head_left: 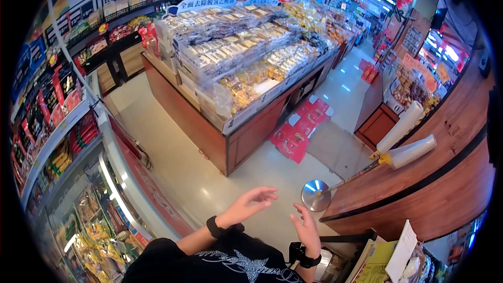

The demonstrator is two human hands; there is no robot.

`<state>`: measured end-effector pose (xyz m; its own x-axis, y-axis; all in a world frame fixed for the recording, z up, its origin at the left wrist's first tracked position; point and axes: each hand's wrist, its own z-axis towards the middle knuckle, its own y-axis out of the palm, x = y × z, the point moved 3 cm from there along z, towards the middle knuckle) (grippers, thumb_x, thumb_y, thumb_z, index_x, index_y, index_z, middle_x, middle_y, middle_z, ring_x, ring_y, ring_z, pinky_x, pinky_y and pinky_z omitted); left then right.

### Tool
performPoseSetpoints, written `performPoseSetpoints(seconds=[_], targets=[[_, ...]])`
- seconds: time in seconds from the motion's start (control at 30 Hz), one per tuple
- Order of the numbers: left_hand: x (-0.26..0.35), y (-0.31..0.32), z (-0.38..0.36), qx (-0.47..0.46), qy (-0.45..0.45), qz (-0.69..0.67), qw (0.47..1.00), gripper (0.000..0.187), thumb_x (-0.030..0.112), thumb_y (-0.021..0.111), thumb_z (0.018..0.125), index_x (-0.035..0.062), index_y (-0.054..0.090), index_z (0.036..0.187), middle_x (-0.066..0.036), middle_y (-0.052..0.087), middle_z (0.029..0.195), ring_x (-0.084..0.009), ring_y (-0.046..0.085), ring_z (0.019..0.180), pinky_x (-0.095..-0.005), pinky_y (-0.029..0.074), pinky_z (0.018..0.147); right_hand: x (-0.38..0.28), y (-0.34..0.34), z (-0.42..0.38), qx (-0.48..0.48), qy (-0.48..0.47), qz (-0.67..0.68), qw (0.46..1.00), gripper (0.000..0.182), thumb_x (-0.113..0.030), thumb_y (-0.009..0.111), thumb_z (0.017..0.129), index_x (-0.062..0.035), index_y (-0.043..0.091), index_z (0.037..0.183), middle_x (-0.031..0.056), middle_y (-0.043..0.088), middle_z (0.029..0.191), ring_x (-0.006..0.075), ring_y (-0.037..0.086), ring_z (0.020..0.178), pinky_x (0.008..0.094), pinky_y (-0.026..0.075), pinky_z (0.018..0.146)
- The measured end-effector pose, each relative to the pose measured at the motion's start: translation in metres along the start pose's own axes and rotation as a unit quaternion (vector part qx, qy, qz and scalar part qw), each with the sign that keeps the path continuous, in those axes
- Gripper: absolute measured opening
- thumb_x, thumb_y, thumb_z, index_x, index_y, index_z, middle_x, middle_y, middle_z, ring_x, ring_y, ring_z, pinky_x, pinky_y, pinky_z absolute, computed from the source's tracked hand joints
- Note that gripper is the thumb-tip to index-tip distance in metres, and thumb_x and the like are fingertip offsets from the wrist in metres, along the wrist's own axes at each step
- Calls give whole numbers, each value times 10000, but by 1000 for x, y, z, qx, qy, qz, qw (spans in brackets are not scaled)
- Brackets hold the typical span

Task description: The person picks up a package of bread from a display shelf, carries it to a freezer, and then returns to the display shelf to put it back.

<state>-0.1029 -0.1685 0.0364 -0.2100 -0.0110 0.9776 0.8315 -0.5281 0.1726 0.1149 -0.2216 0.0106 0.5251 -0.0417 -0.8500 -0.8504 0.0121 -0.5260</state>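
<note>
My left hand (247, 205) is held out in front of my body, fingers loosely stretched, with nothing in it. To its right my right hand (306, 227) is raised, thumb and fingers apart, also holding nothing. Both wrists wear black bands. The hands do not touch each other or anything else. Ahead of them stands a large wooden display stand (251, 141) heaped with packaged goods (246, 86). Nearest to my right hand is the round metal base (316, 195) of a stand that carries plastic bag rolls (401, 128).
On the left runs a glass-fronted refrigerated case (112, 178) with packaged food. A curved wooden counter (387, 188) borders the right. Red printed sheets (298, 131) lie on the floor beside the display. Boxes and a white card (402, 251) are at lower right.
</note>
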Motion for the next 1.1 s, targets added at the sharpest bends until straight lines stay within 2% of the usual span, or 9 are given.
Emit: performPoseSetpoints(seconds=[0.2,0.5,0.7,0.77,0.8,0.97,1.03,1.1], targets=[[-23,-23,41,19,-49,-7,999,427,129,553,907,47,458,1316,-81,589,1160,-148,542,1012,-301,427,921,15,-5,56,-37,19,-5,999,381,-190,615,857,-19,526,1186,175,532,1203,330,488,1151,379,376,981],[-30,-40,159,92,-38,64,993,427,116,550,889,31,460,1299,-94,575,1169,-169,539,1036,-318,420,930,24,-54,192,-51,-48,-18,997,376,-194,618,858,-19,528,1178,180,534,1193,335,484,1152,371,373,980],[-42,-38,255,186,17,146,972,446,150,606,864,36,479,1276,-91,576,1136,-173,546,1008,-315,441,883,40,-125,264,-34,-79,-25,996,368,-169,616,849,-20,536,1176,166,542,1196,311,494,1144,378,375,977],[-45,-36,276,232,24,269,934,454,144,620,848,38,484,1268,-94,574,1127,-187,551,1003,-317,445,876,70,-149,281,10,-31,-35,999,330,-158,594,865,-38,569,1171,119,578,1109,224,532,1008,317,417,881],[-43,-32,285,244,24,279,928,453,134,623,843,41,486,1265,-98,574,1122,-201,555,999,-323,447,875,70,-158,287,7,14,-13,1000,298,-137,605,847,-26,581,1122,144,570,1146,275,514,1098,357,395,947],[-60,-35,313,262,9,175,949,429,99,594,855,40,481,1264,-76,579,1095,-158,548,980,-301,448,855,98,-168,318,-5,44,57,997,275,-129,584,867,-6,580,1113,134,598,1115,226,551,1042,325,419,909],[-68,-42,322,296,-39,73,952,393,78,570,867,35,486,1248,-56,576,1082,-123,533,964,-273,439,846,99,-162,330,-22,54,75,995,276,-126,576,875,0,574,1121,133,611,1103,216,567,1019,317,428,900],[-68,-48,335,310,-31,73,947,380,75,563,872,33,486,1242,-50,574,1077,-113,528,957,-262,433,846,100,-157,347,-43,54,116,991,283,-116,566,884,4,565,1141,136,633,1077,211,591,976,308,442,888]])
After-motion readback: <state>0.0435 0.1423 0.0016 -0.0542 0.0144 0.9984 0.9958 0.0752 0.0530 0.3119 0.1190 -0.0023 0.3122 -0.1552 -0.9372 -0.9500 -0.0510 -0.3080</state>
